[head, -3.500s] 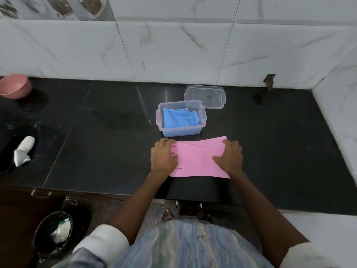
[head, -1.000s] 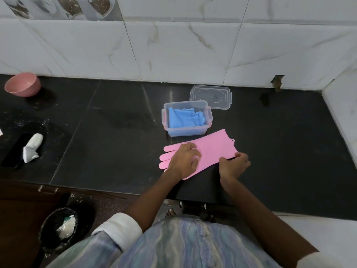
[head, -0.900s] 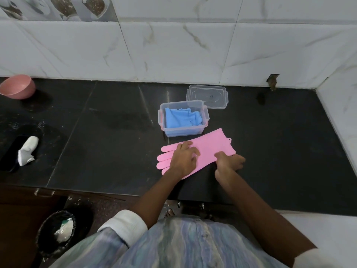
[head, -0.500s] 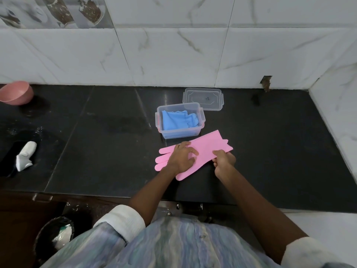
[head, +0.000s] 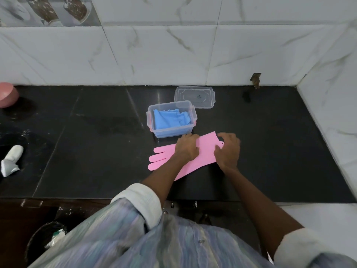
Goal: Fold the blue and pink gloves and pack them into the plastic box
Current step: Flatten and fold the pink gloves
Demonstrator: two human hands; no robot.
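A pink glove (head: 205, 149) lies flat and slanted on the black counter, fingers pointing left, cuff at the right. My left hand (head: 187, 147) presses down on its palm area. My right hand (head: 228, 149) rests on the cuff end, fingers curled at the edge. Just behind the glove stands the clear plastic box (head: 190, 127), open, with the folded blue glove (head: 170, 118) inside. The box's clear lid (head: 194, 96) lies flat behind it on the counter.
A white tiled wall runs along the back and right of the counter (head: 280, 144). A pink bowl (head: 6, 94) sits at the far left. A white crumpled object (head: 11, 160) lies near the left edge. A dark bin (head: 46, 236) stands below on the floor.
The pink glove was unfolded from a folded rectangle into a flat, slanted shape. My right hand moved from the lower cuff edge up onto the cuff; my left hand shifted toward the palm.
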